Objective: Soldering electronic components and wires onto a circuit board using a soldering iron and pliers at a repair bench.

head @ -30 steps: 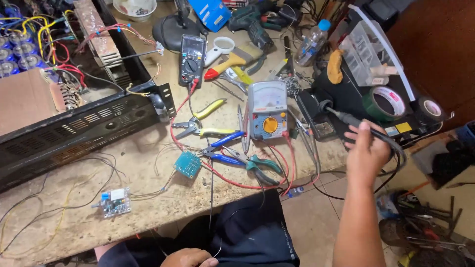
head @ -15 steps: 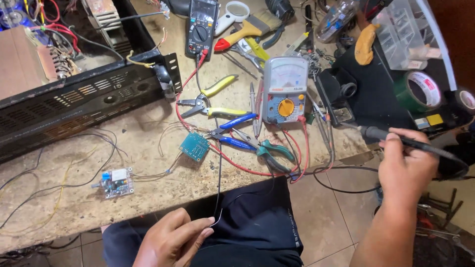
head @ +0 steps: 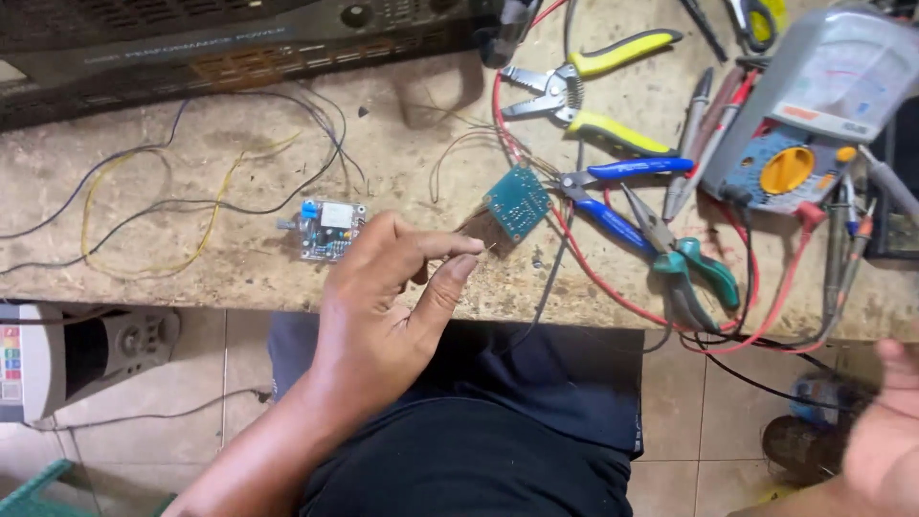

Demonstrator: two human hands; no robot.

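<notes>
Pinching what looks like a thin, limp strand of wire just beside the small teal circuit board (head: 518,202) at the bench edge, the left hand (head: 383,316) grips it between thumb and forefinger, a light, easily kinked thing best held near its tip.

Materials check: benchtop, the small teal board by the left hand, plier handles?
Benchtop: looks like stone or terrazzo, speckled beige, matte, worn and stained. Teal board: likely fibreglass circuit board, green-blue coating with pale printed traces; the left hand is beside it, thumb and forefinger pinched together. Plier handles: glossy blue, probably dipped plastic or rubber over grey metal jaws. The yellow handles look similar.
</notes>
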